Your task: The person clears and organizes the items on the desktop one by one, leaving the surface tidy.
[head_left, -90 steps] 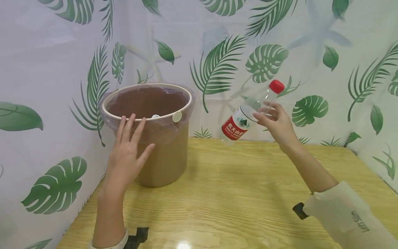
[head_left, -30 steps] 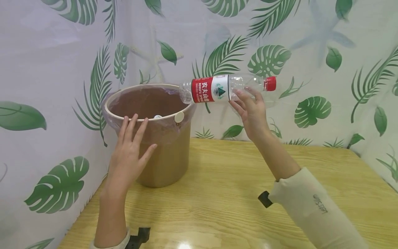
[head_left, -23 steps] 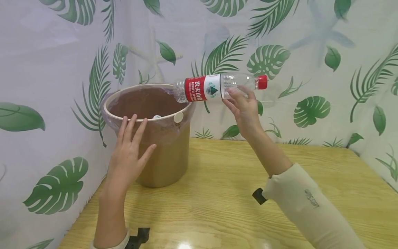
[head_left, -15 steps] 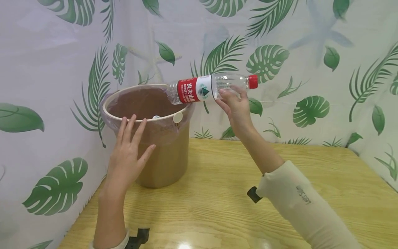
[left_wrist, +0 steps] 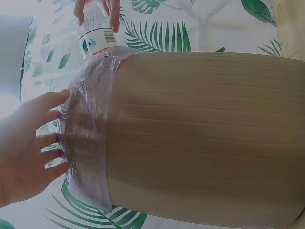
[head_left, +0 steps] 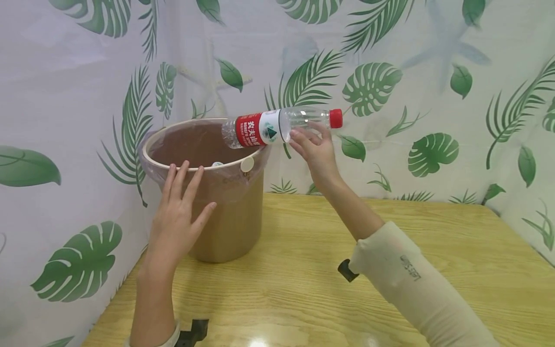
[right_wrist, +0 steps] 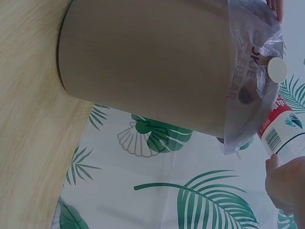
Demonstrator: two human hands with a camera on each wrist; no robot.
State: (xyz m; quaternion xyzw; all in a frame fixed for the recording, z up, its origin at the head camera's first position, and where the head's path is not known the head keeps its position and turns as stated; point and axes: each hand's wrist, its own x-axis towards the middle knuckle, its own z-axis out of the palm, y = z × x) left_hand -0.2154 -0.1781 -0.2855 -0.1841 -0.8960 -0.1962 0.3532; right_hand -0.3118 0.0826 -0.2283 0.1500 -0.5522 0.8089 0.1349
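In the head view my right hand point(head_left: 314, 152) grips a clear plastic bottle point(head_left: 260, 129) with a red cap and a red-and-white label, round its shoulder. The bottle lies nearly level, its base over the right side of the opening of a brown trash can point(head_left: 225, 226). A thin plastic bag point(head_left: 208, 185) lines the can and folds over its pale rim. My left hand point(head_left: 175, 221) rests with spread, straight fingers at the near rim. The left wrist view shows those fingers against the bag. Inside the can, a small whitish thing peeks over the rim.
The can stands on a wood-grain table point(head_left: 303, 270) at the left. A white cloth with green leaf prints point(head_left: 312, 29) hangs behind and along the left side. A round cream button point(head_left: 247, 165) sits on the can's rim.
My right hand has carried the bottle left from beside the can, turning it from slanted to nearly level, until its base overlaps the opening. My left hand has stayed at the rim.
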